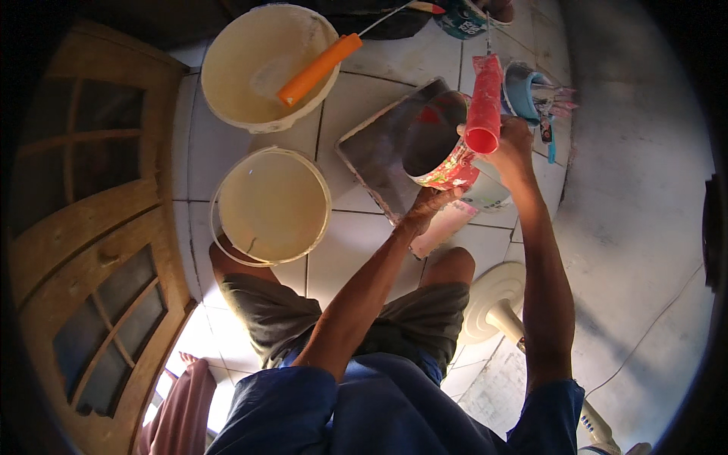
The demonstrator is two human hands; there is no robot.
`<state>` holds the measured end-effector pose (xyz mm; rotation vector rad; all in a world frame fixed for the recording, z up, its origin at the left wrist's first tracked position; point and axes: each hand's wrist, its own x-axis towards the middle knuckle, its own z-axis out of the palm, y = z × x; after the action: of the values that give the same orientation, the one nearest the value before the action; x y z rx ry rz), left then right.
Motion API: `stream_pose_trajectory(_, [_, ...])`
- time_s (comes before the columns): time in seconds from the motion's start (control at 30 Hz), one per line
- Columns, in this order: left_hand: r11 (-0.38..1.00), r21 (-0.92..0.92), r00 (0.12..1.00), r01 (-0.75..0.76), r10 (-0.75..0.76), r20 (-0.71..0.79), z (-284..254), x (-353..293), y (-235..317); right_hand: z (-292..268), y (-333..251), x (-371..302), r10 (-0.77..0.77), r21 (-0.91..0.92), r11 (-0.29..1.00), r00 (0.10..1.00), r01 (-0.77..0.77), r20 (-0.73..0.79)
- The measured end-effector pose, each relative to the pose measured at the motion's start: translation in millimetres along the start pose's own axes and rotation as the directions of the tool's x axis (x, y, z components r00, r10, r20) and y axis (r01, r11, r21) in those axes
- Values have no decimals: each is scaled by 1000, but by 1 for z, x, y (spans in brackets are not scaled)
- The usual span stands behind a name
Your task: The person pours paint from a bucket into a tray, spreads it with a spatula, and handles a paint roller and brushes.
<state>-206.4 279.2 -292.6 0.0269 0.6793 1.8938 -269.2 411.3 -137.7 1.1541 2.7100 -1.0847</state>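
Observation:
A red, patterned can (455,171) is tilted in my two hands, its dark mouth facing left over a dark square tray (371,155). My left hand (432,206) grips the can's near side, fingers partly hidden beneath it. Around the far right side curls my right hand (512,148), partly covered by a red paint roller (485,106). Whether that roller touches the can or the hand, I cannot tell. What the can holds is too dark to make out. Beside my left hand lies a pink roller (441,227) on the tiles.
A large pale bucket (220,76) carries an orange roller (322,68); a smaller bucket (273,201) stands nearer. Brushes sit in a blue container (523,95) at right. A fan base (493,303) is near my right knee, a wooden door (98,250) at left, and a person's brown-clothed leg (182,409) behind.

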Motion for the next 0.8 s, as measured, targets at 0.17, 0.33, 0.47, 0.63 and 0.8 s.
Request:
stream_pose_trajectory(0.17, [998, 20, 999, 53, -53, -5, -8, -7, 6, 13, -9, 1, -33, -93, 995, 999, 30, -33])
stream_pose_trajectory(0.33, [1000, 2, 999, 25, -25, -20, -10, -4, 5, 17, -15, 7, -25, -119, 993, 1000, 25, 5])
stream_pose_trajectory(0.47, [998, 19, 998, 52, -52, -19, -14, 3, -2, 22, -1, 14, -68, -159, 985, 997, 62, -30])
stream_pose_trajectory(0.63, [999, -10, 999, 38, -38, -20, -12, 2, 0, 26, 2, 18, -116, -94, 989, 993, 113, -21])
stream_pose_trajectory(0.8, [998, -32, 999, 51, -52, -18, -9, 5, -2, 27, 6, 24, -108, -130, 986, 993, 103, -36])
